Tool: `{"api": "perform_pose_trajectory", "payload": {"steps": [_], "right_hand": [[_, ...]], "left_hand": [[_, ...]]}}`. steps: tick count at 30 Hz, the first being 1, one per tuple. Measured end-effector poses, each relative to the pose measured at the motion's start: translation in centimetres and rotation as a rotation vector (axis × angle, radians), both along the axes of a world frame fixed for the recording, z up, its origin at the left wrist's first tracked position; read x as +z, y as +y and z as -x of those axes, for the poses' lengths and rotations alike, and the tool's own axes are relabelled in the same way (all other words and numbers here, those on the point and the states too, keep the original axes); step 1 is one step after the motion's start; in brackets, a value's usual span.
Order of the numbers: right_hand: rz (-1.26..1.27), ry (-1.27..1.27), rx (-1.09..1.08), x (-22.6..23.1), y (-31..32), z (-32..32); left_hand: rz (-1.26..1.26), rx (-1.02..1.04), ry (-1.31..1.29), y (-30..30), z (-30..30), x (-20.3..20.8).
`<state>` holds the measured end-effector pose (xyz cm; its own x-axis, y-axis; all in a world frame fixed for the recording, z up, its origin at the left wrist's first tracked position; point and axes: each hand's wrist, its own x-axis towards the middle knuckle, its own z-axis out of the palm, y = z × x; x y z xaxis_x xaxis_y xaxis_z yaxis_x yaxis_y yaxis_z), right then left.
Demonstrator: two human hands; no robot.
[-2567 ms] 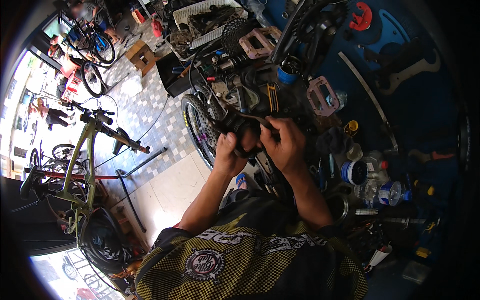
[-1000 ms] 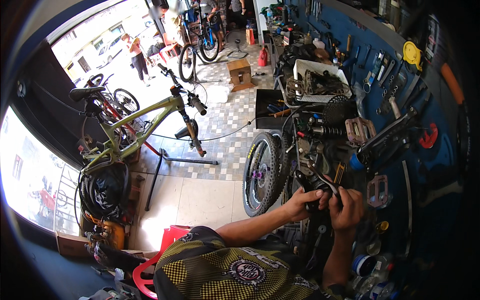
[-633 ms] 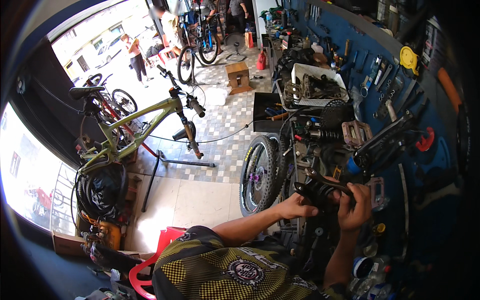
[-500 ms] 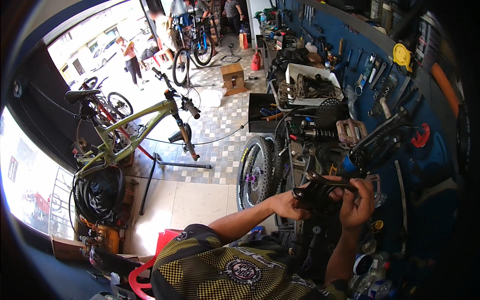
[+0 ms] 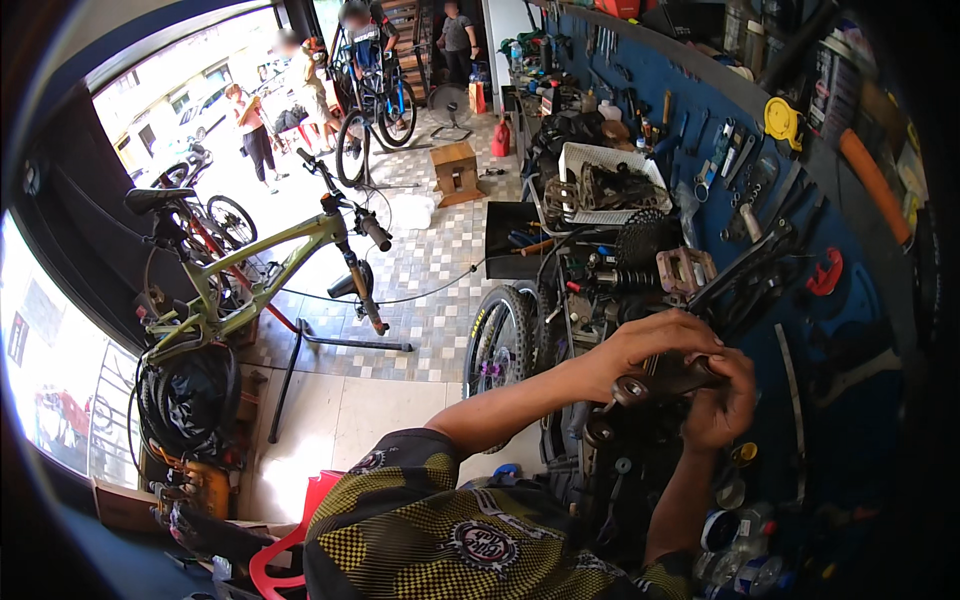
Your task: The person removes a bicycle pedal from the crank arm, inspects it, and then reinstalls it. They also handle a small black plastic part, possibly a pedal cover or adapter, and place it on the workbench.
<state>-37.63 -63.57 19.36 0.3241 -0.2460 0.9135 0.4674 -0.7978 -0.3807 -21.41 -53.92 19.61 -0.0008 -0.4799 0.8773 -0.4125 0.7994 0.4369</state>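
Observation:
Over the right-hand workbench, both my hands hold a dark metal bicycle linkage (image 5: 632, 391) with round eyelets at its near end. My left hand (image 5: 648, 350) is closed over its top from the left, and its fingers reach across to the far side. My right hand (image 5: 724, 402) grips the other end from the right, fingers curled around it. Much of the linkage is hidden behind my fingers and in shadow. Just beyond my hands lie a flat pedal (image 5: 687, 270), a rear shock (image 5: 628, 279) and a crank arm (image 5: 740, 262) on the bench.
A green bike frame (image 5: 262, 270) hangs on a repair stand (image 5: 298, 365) at the left. Wheels (image 5: 497, 342) lean against the bench. A white basket (image 5: 612, 178) of parts and a tool wall (image 5: 735, 165) lie beyond. Several people stand at the far doorway; a red chair (image 5: 290, 545) is beside me.
My left hand has moved up and over the linkage, which is now turned so its eyelets face nearer me. My right hand has shifted slightly lower. The view has tilted a little.

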Motion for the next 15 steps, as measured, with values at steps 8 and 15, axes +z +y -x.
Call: {"api": "perform_pose_trajectory", "payload": {"steps": [8, 15], "right_hand": [[-0.049, -0.02, 0.016, -1.1, -0.3, -0.1], [-0.25, -0.141, 0.13, -1.9, 1.0, -1.2]], "left_hand": [[0.228, 0.249, -0.13, -0.5, 1.0, 0.4], [0.369, 0.239, -0.121, -1.0, 1.4, 0.7]]}}
